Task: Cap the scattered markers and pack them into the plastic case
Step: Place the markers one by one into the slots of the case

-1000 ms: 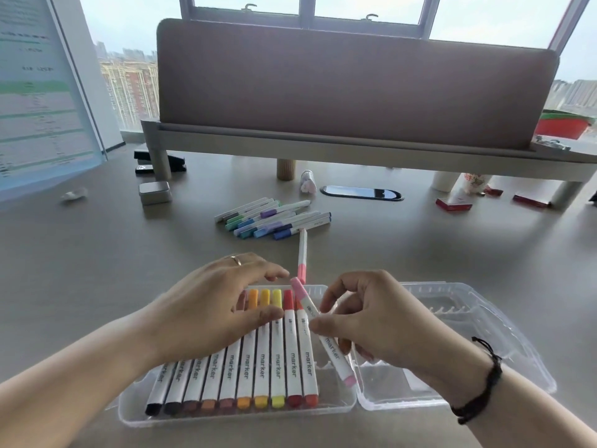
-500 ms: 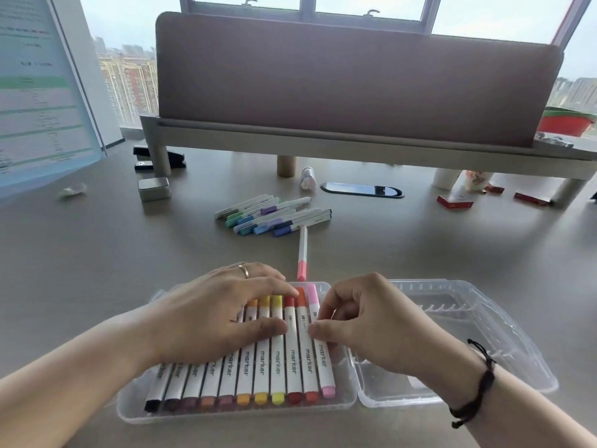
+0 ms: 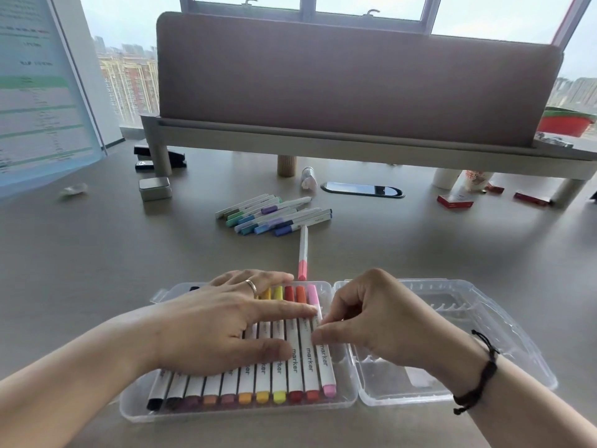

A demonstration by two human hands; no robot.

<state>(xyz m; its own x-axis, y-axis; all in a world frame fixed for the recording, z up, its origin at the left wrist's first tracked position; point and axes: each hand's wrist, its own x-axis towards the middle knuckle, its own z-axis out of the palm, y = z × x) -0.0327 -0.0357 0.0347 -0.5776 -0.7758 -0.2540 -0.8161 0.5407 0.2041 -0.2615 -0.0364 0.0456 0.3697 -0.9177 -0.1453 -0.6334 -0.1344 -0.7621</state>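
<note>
The pink marker, held tilted a second ago, now lies rightmost in the case, left hand spread flat, right hand pinching it; more remain far.

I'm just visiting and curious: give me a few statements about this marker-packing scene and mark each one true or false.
1. The plastic case lies open, its lid flat to the right. True.
2. The left hand rests flat across the packed markers. True.
3. The pink marker sits at the left end of the row. False: it is at the right end, beside the orange one.
4. Every marker is already in the case. False: a bundle of blue and green markers and a single pink-capped marker lie on the desk beyond it.
5. The right hand touches the pink marker. True.
</note>
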